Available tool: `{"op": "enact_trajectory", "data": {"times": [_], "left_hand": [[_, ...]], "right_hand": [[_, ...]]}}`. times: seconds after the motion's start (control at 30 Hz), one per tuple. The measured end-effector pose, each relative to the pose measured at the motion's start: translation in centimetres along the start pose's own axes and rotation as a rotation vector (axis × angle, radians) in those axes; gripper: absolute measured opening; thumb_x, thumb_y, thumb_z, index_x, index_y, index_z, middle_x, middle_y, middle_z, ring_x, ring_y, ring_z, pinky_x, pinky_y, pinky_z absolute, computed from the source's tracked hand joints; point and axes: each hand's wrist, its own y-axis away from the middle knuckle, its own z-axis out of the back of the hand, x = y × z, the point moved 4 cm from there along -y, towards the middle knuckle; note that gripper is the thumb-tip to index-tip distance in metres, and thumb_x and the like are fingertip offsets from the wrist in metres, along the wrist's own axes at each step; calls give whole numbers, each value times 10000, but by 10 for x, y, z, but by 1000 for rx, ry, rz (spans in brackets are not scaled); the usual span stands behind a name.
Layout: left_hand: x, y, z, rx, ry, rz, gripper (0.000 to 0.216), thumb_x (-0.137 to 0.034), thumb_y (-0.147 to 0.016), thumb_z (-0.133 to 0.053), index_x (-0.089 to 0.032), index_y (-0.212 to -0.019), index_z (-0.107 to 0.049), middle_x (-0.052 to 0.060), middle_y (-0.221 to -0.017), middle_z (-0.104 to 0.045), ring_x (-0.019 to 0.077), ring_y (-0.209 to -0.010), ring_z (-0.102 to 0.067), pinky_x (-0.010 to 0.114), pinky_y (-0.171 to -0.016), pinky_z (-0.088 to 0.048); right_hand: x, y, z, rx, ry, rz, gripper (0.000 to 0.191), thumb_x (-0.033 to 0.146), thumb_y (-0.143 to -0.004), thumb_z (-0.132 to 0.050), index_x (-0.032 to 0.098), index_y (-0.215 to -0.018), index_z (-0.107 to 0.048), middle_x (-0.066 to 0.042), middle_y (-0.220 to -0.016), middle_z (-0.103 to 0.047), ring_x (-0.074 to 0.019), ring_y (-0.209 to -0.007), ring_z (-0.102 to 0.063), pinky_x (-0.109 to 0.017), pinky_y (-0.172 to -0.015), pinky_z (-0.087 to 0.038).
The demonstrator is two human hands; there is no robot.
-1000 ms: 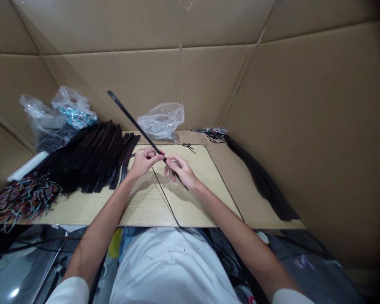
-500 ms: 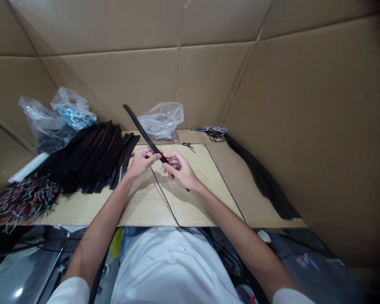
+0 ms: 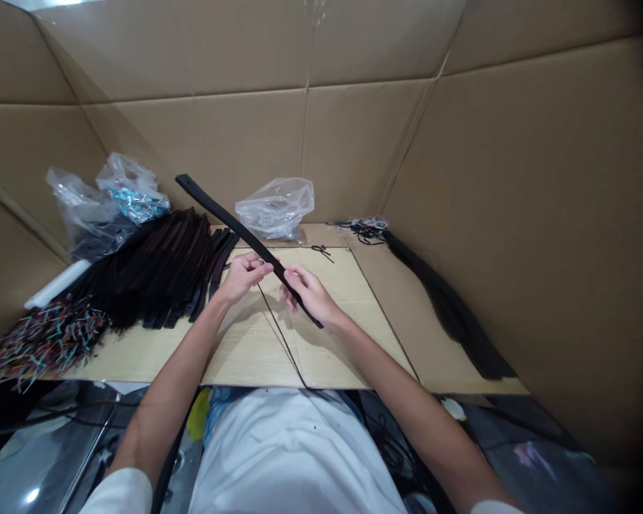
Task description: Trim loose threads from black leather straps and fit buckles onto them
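A long, flat, slightly curved black strip is held up above the board, slanting from upper left to lower right. My left hand pinches it near the middle between thumb and fingers. Just to the right, my right hand is closed on its lower part, thumb on top. From beside my left hand a thin black cable runs down to the table's front edge; whether it joins the strip is hidden by the fingers.
On the left lies a pile of black strips with coloured wire ends. Plastic bags stand at the back. A small black cord rests on the pale board. More black strips lie along the right cardboard wall.
The strip has turned so its broad face shows more, and its upper end has swung left. My right hand has rolled slightly around its lower part. The view has shifted a little.
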Motion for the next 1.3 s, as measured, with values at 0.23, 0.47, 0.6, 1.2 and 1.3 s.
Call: {"op": "enact_trajectory", "data": {"times": [0.23, 0.47, 0.6, 1.2, 1.3], "left_hand": [[-6, 0, 1, -104, -152, -82, 542, -654, -749, -900, -163, -717, -672, -68, -485, -451, 65, -477, -335, 244, -509, -254], [-4, 2, -2, 102, -49, -14, 596, -684, -812, -859, -130, -1012, -771, -82, -513, -447, 60, -463, -331, 235, -508, -229], [-2, 1, -1, -15, -50, -30, 616, -722, -718, -907, -139, -828, -737, -91, -458, -393, 52, -435, -276, 242, -479, -177], [6, -2, 2, -157, -197, -108, 552, -623, -707, -947, -161, -655, -648, -55, -533, -462, 73, -523, -356, 250, -532, -263], [9, -3, 7, -301, -251, -85, 627, -652, -706, -935, -173, -575, -552, -44, -500, -476, 67, -505, -347, 252, -526, -251]], "right_hand": [[6, 4, -2, -75, 259, 169, 400, 599, -1074, -579, 224, -963, -661, -5, -782, -698, -114, -493, -539, -250, -478, -406], [1, 8, -8, 166, -171, -87, 554, 727, -1006, -610, 180, -1073, -668, 80, -616, -536, -62, -315, -353, -228, -319, -226], [-6, 3, -13, 171, -83, -42, 556, 724, -1008, -613, 182, -1123, -670, 39, -700, -635, -78, -380, -461, -223, -364, -339], [-11, -8, 5, -27, 188, 20, 471, 661, -1027, -605, 197, -1083, -658, -3, -784, -682, -141, -578, -590, -267, -572, -465], [-2, -16, 9, -56, 553, 202, 296, 486, -1077, -571, 209, -1078, -675, -26, -875, -709, -181, -753, -636, -298, -722, -474]]}}
